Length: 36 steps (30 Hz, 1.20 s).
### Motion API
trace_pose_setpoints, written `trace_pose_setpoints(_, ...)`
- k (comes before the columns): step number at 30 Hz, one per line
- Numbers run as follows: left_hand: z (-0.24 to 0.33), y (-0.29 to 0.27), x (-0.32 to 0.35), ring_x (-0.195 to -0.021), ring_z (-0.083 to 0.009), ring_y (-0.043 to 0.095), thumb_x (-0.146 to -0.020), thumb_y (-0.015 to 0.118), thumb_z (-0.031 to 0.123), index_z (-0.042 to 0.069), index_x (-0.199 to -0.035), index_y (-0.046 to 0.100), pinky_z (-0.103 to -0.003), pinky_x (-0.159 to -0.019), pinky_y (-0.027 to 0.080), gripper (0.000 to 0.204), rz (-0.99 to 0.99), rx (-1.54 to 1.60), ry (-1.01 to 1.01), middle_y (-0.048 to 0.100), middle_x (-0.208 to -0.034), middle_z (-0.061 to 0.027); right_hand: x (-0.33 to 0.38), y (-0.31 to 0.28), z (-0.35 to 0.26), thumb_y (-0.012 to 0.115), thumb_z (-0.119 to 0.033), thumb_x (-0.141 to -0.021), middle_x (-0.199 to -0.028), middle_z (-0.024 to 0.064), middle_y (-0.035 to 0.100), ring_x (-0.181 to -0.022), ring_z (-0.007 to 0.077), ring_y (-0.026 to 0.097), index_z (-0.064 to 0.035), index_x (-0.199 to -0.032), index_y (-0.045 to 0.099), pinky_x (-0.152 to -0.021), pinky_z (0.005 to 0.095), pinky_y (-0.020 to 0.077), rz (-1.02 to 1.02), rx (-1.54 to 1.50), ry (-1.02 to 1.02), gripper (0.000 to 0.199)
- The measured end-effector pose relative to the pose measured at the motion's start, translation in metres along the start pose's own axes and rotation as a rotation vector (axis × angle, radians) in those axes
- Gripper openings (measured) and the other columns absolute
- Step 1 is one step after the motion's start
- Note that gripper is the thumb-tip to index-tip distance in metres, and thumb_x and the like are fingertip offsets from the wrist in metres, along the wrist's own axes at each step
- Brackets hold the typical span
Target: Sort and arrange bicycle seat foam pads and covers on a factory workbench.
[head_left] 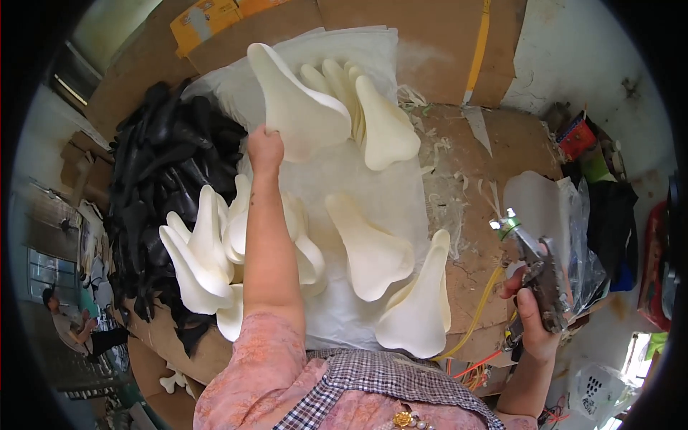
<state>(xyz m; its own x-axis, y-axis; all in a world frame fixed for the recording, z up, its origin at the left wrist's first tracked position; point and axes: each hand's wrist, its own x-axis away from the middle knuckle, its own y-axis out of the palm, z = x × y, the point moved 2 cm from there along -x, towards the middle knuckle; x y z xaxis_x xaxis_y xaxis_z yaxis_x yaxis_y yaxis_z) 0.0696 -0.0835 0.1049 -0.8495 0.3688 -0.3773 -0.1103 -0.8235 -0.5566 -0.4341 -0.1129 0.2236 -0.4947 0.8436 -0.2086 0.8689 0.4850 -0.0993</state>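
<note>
My left hand (265, 149) grips the near left edge of a cream bicycle saddle pad (304, 118), its narrow nose toward the back. Beside it leans a stack of similar saddle pads (387, 129). In my right hand (536, 326), at the right side, is a dirty metal spray gun (543, 276) with its nozzle tilted up and left. Nearer to me lie two loose saddle pads, one flat (373, 247) and one tilted up (419, 308). A heap of saddle pads (204, 251) sits left of my forearm, which partly hides it.
Black saddle covers (172, 165) are piled at the left. White sheeting (351, 179) lies under the pads, and cardboard (466, 287) with dried glue-like scraps is to its right. A yellow hose (480, 315) crosses there. Another person (72, 322) sits at the far left.
</note>
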Motion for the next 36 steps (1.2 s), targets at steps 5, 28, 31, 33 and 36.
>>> trace_pose_setpoints(5, -0.008, 0.062, 0.005, -0.074, -0.0208, 0.063, -0.079, 0.059, 0.012, -0.002, -0.096, 0.066, -0.034, -0.068, 0.047, 0.023, -0.235, 0.474, -0.275, 0.068, -0.082, -0.0105, 0.008, -0.010, 0.022, 0.063, -0.004, -0.080, -0.084, 0.0072, 0.059, -0.073, 0.0121, 0.057, 0.0046, -0.127, 0.044, -0.068, 0.0250, 0.0470, -0.134, 0.154, 0.112, 0.052)
trace_pose_setpoints(28, 0.047, -0.075, 0.213, -0.070, -0.0229, 0.059, -0.080, 0.059, 0.025, -0.006, -0.094, 0.058, -0.034, -0.065, 0.046, 0.034, -0.705, -0.038, 0.022, 0.061, -0.080, -0.0139, 0.003, -0.035, 0.062, 0.064, -0.012, -0.082, -0.087, 0.0043, 0.059, -0.074, 0.0103, 0.057, 0.0027, -0.129, 0.045, -0.067, 0.0245, 0.0499, -0.140, 0.020, 0.208, 0.052)
trace_pose_setpoints(31, 0.037, -0.084, 0.221, -0.074, -0.0208, 0.058, -0.080, 0.063, 0.030, -0.005, -0.099, 0.057, -0.033, -0.066, 0.046, 0.040, -0.762, -0.087, -0.034, 0.058, -0.092, -0.0141, -0.015, -0.029, 0.051, 0.063, -0.011, -0.084, -0.086, 0.0042, 0.058, -0.072, 0.0101, 0.056, 0.0032, -0.128, 0.045, -0.065, 0.0246, 0.0500, -0.131, -0.013, 0.163, 0.050)
trace_pose_setpoints(33, 0.042, -0.083, 0.202, -0.083, -0.0254, 0.060, -0.079, 0.068, 0.039, -0.005, -0.101, 0.057, -0.035, -0.074, 0.047, 0.050, -0.803, -0.042, -0.187, 0.060, -0.104, -0.0192, -0.020, -0.023, 0.033, 0.062, -0.009, -0.083, -0.085, 0.0056, 0.058, -0.071, 0.0117, 0.057, 0.0029, -0.127, 0.045, -0.066, 0.0254, 0.0494, -0.081, -0.087, 0.076, 0.048)
trace_pose_setpoints(36, 0.061, -0.045, 0.134, -0.080, -0.0235, 0.061, -0.079, 0.066, 0.037, -0.004, -0.096, 0.060, -0.034, -0.071, 0.048, 0.044, -0.711, 0.022, -0.132, 0.064, -0.090, -0.0166, -0.019, -0.024, 0.015, 0.061, -0.007, -0.082, -0.085, 0.0060, 0.059, -0.071, 0.0123, 0.057, 0.0033, -0.126, 0.045, -0.066, 0.0262, 0.0487, -0.032, -0.114, 0.021, 0.048)
